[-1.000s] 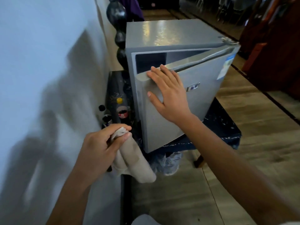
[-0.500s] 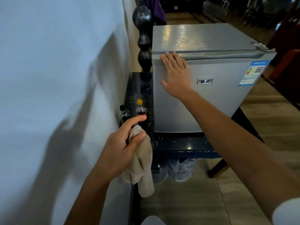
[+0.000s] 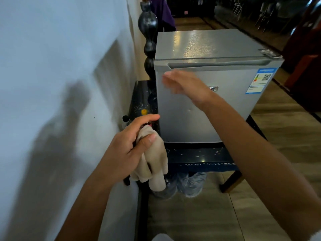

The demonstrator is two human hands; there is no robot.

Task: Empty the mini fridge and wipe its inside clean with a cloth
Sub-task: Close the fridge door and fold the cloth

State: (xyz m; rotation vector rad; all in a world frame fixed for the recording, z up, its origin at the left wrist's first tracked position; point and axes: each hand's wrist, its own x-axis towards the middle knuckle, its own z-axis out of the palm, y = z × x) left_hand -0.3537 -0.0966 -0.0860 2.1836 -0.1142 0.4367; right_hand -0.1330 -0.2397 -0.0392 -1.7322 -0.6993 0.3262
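The grey mini fridge (image 3: 225, 105) stands on a low dark table (image 3: 199, 156) with its door closed, so its inside is hidden. My right hand (image 3: 184, 85) is blurred in front of the door's upper left, fingers spread, holding nothing. My left hand (image 3: 128, 150) is lower, near the fridge's bottom left corner, gripping a beige cloth (image 3: 152, 162) that hangs down from it.
A white wall (image 3: 60, 84) runs close along the left. Bottles with a yellow cap (image 3: 144, 111) and a black cap (image 3: 125, 117) stand between wall and fridge. Clear plastic bottles (image 3: 189, 184) lie under the table. A dark turned post (image 3: 148, 37) rises behind the fridge.
The fridge door went from ajar to closed under my right hand. That hand has since come off the door's top edge and dropped lower. My left hand still holds the cloth.
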